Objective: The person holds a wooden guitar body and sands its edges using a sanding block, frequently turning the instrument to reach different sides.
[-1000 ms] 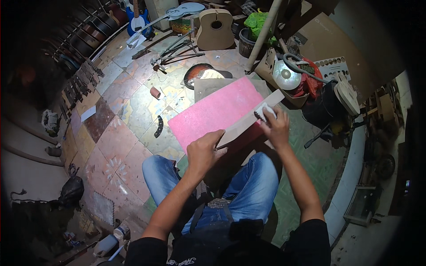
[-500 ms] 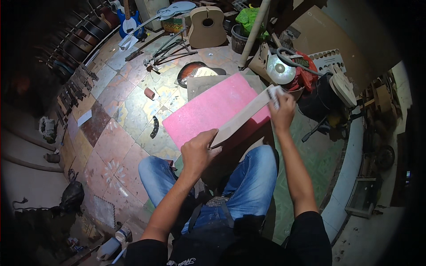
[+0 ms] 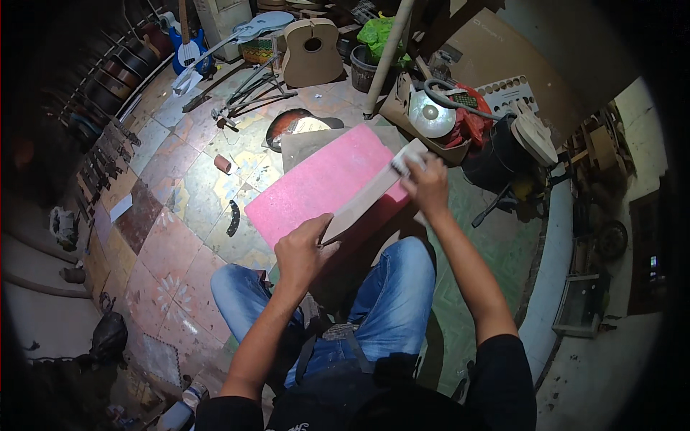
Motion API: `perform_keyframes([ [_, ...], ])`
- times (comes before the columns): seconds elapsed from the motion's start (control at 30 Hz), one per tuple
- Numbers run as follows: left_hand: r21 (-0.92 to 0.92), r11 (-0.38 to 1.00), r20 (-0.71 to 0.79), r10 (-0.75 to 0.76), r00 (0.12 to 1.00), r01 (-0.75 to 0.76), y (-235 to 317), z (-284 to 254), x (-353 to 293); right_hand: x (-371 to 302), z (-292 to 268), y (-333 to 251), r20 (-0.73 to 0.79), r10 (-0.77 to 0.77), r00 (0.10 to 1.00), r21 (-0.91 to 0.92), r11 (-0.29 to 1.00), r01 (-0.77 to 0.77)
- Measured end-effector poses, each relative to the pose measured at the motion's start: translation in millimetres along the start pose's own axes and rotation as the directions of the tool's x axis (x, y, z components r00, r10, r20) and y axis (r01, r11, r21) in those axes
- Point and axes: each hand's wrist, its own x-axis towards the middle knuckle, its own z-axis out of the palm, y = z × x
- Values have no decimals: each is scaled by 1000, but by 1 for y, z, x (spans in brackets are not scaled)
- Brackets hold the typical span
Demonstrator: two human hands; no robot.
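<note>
A long, pale wooden strip (image 3: 359, 203) lies slantwise over the right part of a pink slab (image 3: 316, 188). Its near end is in the grip of my left hand (image 3: 300, 251), fingers closed around it. Close to the far end, my right hand (image 3: 430, 185) is closed on a small whitish pad (image 3: 407, 164) that rests against the strip. The pad is partly covered by my fingers and slightly blurred, so I cannot tell its exact kind. The slab sits in front of my knees on a greyish board (image 3: 293, 147).
Beyond the slab lies a sunburst guitar body (image 3: 287, 128). A brown cylinder (image 3: 223, 164) and a dark curved piece (image 3: 233, 218) are on the tiled floor at left. A box with a round lamp (image 3: 432, 115) stands at right, near a black bucket (image 3: 496, 161). An unfinished guitar (image 3: 311, 65) stands behind.
My right hand has slid with the pad a short way down the strip, toward my left hand. My left hand keeps its hold. The whole view has shifted slightly.
</note>
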Motion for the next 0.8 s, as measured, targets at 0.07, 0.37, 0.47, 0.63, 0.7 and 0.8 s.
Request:
perform_keyframes([
  [0.07, -19, 1000, -36, -17, 999, 16, 4, 2, -2, 15, 0, 8, -122, 208, 970, 9, 978, -209],
  [0.37, 15, 999, -81, 36, 996, -35, 6, 5, -1, 14, 0, -3, -126, 216, 968, 29, 976, -214],
  [0.47, 39, 999, -62, -3, 998, 5, 2, 5, -3, -26, 12, -59, -93, 26, 995, 39, 999, -23],
  [0.63, 20, 1000, -58, 7, 998, -6, 4, 4, 0, 3, -2, -22, -19, 64, 998, 24, 998, -64],
  [0.7, 11, 1000, -61, 0, 998, 1, 8, 6, -3, -15, -1, -42, -33, 111, 993, 24, 994, -111],
  [0.8, 72, 997, -74, -9, 997, 14, 2, 7, 0, -42, 2, -99, 131, 318, 939, 494, 800, -340],
])
